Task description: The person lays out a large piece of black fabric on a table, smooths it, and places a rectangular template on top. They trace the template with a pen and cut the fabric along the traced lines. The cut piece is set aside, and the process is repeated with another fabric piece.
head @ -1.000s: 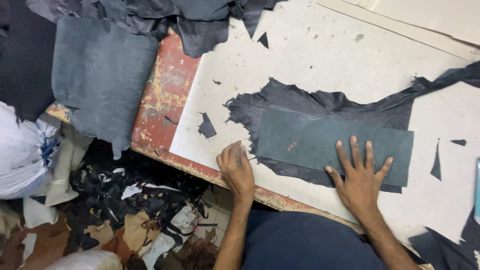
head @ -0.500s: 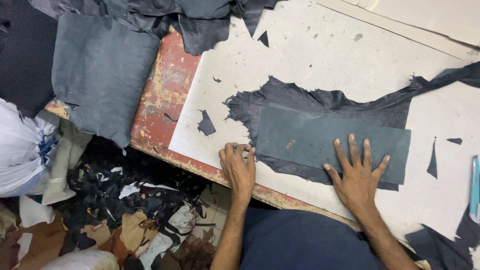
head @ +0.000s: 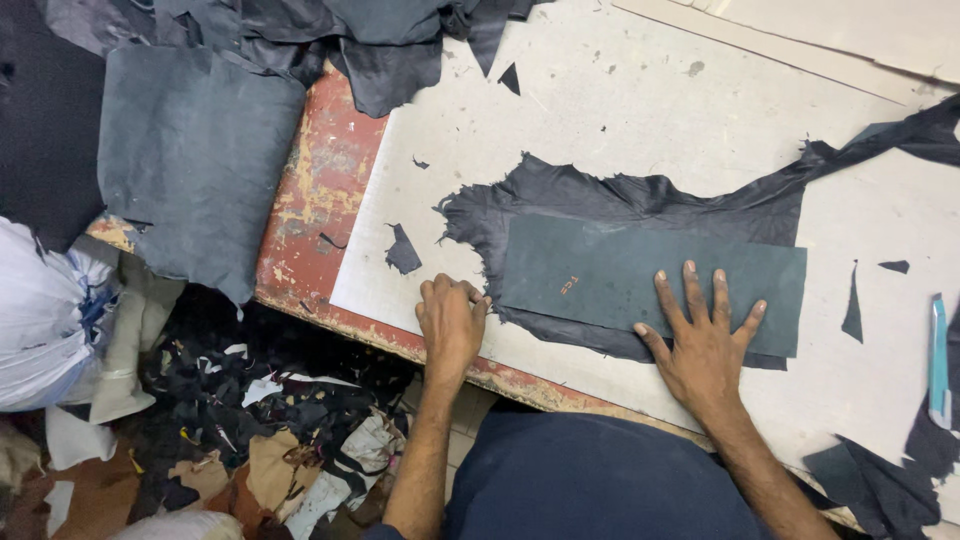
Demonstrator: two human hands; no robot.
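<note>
The worktop is pale and scarred, with a worn red edge on the left. On it lies a ragged black hide, its thin tail running off to the upper right. A grey rectangular template sits flat on the hide, long axis running left to right across the worktop, tilted slightly down to the right. The right hand presses the template, released and spread, fingers pointing away from the person. The left hand is curled at the template's left end, on the hide's edge; I cannot tell whether it grips anything. Steady, even pressure should keep the template from sliding. A blue knife lies well right.
</note>
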